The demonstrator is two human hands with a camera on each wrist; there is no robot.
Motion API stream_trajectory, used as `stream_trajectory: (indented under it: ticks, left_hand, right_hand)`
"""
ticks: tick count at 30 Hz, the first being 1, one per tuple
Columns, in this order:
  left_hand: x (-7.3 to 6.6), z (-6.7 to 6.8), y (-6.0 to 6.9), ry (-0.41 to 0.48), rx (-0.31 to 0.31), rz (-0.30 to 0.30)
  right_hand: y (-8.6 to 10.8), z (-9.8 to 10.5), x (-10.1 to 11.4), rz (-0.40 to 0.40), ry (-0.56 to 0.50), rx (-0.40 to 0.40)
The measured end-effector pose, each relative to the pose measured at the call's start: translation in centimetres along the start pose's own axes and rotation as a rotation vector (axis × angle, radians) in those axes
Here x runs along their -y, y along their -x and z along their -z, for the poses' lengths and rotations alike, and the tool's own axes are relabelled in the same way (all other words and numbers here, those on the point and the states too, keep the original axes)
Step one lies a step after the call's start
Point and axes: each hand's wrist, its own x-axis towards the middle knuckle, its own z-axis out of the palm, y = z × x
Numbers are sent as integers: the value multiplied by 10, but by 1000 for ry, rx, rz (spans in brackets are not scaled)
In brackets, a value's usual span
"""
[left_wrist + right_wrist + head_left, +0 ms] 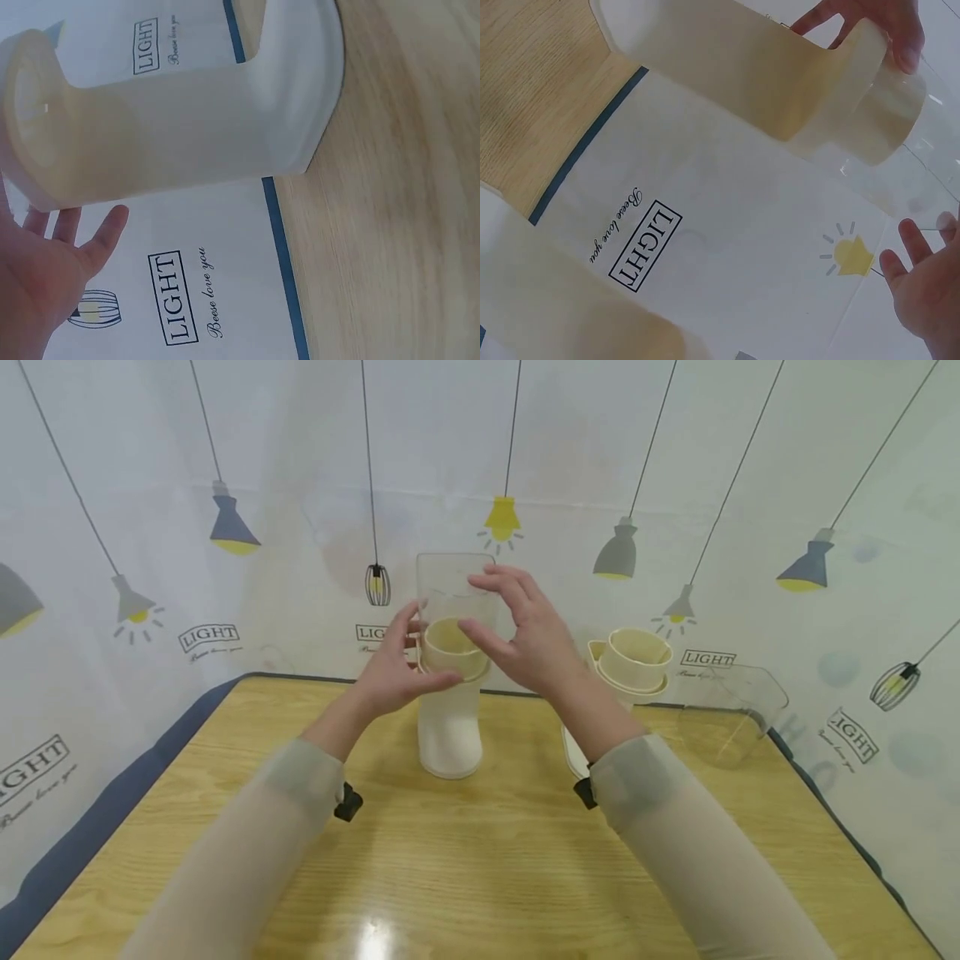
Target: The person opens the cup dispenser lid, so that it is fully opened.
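Left hand [390, 673] curls round clear container [454, 578] atop cream stand [450, 739], centre frame; right hand [534, 635] spread wide, holding nothing. Likely step: seating container; next calls for steady, level alignment.

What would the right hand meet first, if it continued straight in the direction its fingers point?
Probably the clear container atop the central white stand. The right hand points toward its side; depth is unclear, so it may already touch.

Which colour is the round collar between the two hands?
The round collar is pale cream-yellow; the head view shows it best.
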Motion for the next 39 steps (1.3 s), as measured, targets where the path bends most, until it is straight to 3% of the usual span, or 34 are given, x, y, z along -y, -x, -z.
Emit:
stream_trajectory:
  ticks: [10, 17, 22, 27, 32, 35, 39]
  left_hand:
    - [-3, -15, 11, -36, -89, -6]
    - [-4, -24, 19, -117, -159, 3]
    - [-6, -33, 21, -181, -229, -29]
    - [-9, -42, 25, -228, -311, -31]
    - [-10, -51, 29, -219, -376, -35]
    - [-11, -55, 27, -160, -372, -34]
    - [-13, -58, 23, -93, -312, -13]
  right_hand:
    - [1, -1, -5, -34, -41, -14]
    - [5, -1, -6, -53, -72, -4]
    - [6, -3, -8, -54, -112, -20]
    - [5, -9, -5, -80, -225, -44]
    - [6, -18, 2, -170, -330, -69]
    - [5, -23, 8, -236, -345, -88]
    - [2, -27, 15, -317, -332, -101]
